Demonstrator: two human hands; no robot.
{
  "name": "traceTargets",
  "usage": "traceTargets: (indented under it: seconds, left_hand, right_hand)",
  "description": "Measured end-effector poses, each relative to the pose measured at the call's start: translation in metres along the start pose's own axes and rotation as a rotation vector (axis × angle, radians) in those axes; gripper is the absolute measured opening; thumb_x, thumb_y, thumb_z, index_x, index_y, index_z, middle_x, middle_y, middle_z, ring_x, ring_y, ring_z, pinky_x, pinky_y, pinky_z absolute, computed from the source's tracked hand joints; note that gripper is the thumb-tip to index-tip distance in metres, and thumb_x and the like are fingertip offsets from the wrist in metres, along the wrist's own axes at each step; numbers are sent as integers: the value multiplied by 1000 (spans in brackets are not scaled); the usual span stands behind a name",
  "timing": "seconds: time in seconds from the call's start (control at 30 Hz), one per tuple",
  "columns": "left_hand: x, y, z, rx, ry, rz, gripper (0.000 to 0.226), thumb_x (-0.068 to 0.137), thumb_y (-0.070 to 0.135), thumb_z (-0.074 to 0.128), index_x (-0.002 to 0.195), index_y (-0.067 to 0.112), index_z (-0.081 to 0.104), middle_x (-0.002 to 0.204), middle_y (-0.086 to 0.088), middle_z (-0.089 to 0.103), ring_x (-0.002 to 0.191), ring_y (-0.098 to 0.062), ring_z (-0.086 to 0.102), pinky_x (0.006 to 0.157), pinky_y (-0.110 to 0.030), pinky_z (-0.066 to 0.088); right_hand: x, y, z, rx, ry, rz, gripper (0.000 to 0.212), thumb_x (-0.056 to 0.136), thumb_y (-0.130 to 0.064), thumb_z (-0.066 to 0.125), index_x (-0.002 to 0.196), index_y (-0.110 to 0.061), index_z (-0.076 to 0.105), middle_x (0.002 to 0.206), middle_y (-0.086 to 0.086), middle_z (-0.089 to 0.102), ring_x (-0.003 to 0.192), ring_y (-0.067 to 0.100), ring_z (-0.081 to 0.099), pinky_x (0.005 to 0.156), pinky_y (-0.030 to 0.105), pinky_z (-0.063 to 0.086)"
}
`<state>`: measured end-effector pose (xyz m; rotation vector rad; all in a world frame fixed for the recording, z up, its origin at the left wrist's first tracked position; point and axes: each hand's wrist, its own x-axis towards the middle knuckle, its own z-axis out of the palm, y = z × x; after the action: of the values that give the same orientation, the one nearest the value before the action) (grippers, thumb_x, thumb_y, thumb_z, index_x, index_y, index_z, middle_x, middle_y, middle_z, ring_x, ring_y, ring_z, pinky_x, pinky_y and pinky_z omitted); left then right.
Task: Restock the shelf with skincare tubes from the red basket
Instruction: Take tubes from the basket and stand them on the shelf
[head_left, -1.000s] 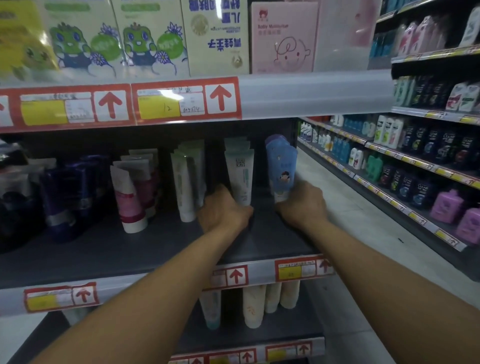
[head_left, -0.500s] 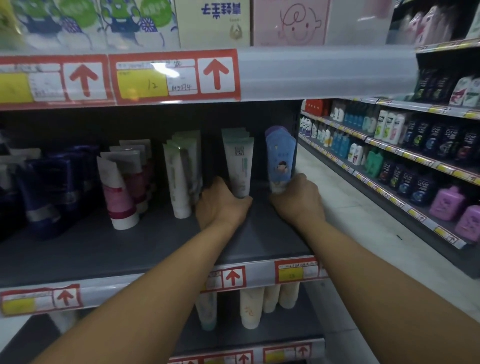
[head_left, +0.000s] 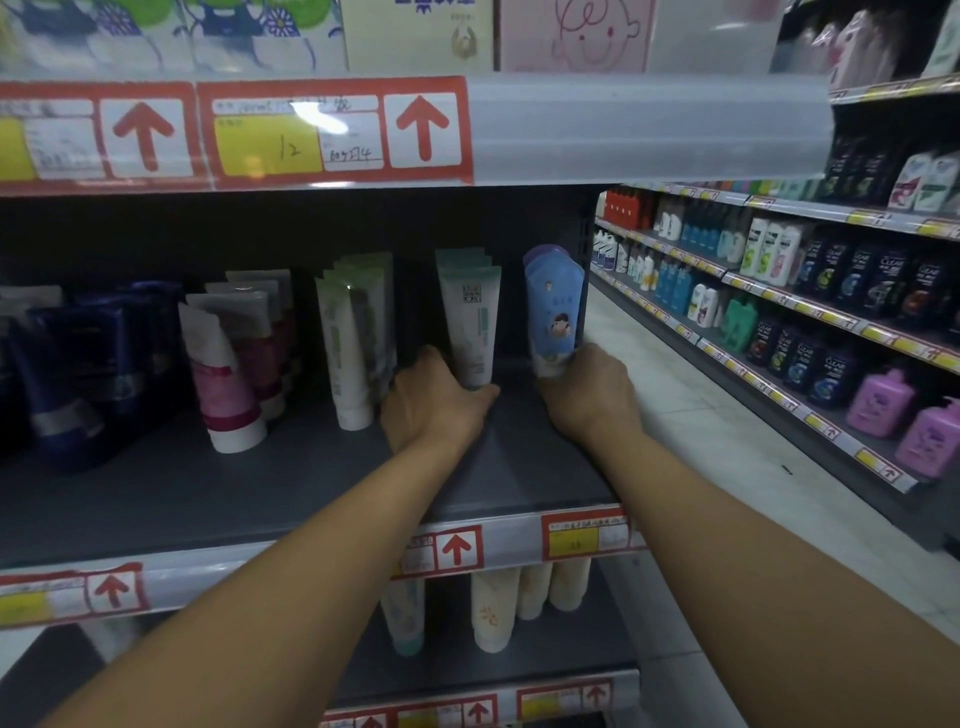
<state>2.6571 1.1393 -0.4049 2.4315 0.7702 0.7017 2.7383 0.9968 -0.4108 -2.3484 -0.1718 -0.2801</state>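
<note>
Both hands are on the dark shelf (head_left: 218, 488). Left hand (head_left: 434, 402) wraps the base of the white tube (head_left: 470, 325); right hand (head_left: 592, 397) grips the blue tube (head_left: 551, 306) low down, both tubes upright.

Both arms outstretched, hands (head_left: 439, 402) (head_left: 589, 397) curled (knuckles up).

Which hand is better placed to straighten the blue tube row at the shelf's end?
Right. The right hand already grips the base of the blue tubes; the left hand is occupied holding the white tube.
</note>
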Motion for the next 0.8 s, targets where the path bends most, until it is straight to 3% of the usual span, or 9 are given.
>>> traceTargets:
  seconds: [0.4,0.57,0.8]
  left_hand:
    - [0,-1,0,-17,-15,9,73,75,62,85,126,17,59,127,-7,69,116,-30,68,85,-44,61]
    - [-4,1,-3,30,-56,17,76,74,56,89,127,12,57,130,-10,68,119,-32,67,88,-44,60]
    - [-20,3,-16,44,-145,37,70,83,45,85,136,12,53,137,-11,64,125,-31,64,92,-41,59]
  right_hand:
    - [3,3,5,-15,-4,4,52,85,-40,78,125,-12,60,118,13,67,106,34,67,73,36,50]
    - [0,1,4,-55,-1,9,64,79,-47,80,127,-10,59,122,14,64,110,35,66,84,42,58]
    - [-13,1,-12,-41,-50,-5,58,82,-38,79,130,-9,61,123,15,64,105,33,68,83,40,61]
